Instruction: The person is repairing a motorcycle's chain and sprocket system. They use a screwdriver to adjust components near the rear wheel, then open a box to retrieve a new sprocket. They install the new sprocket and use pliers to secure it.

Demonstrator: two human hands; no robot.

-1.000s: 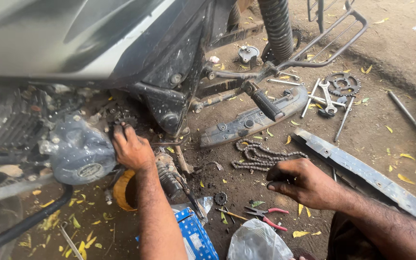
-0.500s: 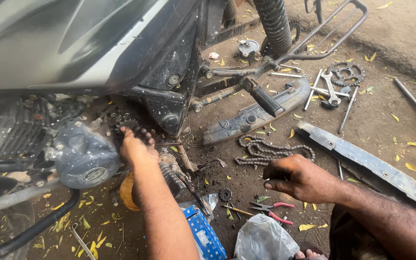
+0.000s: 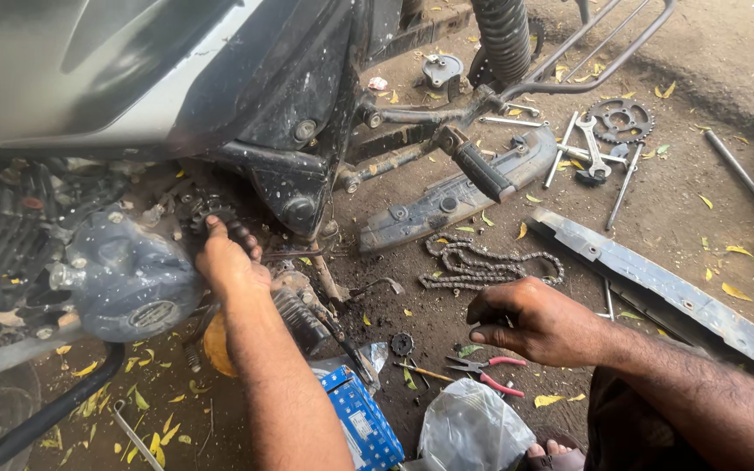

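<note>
My left hand (image 3: 227, 262) reaches into the motorcycle's side, fingers on the small front sprocket (image 3: 207, 212) beside the grey engine cover (image 3: 119, 283). My right hand (image 3: 538, 324) hovers low over the dirt, fingers curled; whether it holds anything I cannot tell. A loose drive chain (image 3: 482, 264) lies coiled on the ground just beyond it. Red-handled pliers (image 3: 486, 366) lie right below that hand, next to a small black gear (image 3: 402, 344).
A chain cover (image 3: 447, 201) and a long metal guard (image 3: 665, 283) lie on the ground. Spanners (image 3: 591, 144) and a large rear sprocket (image 3: 621, 118) sit at upper right. A blue box (image 3: 359, 423) and plastic bag (image 3: 469, 432) are near my knees. A footpeg (image 3: 477, 166) juts out.
My left hand has moved up from the engine cover area onto the front sprocket. My right hand stays low by the chain, shifted slightly. The view has tilted a little.
</note>
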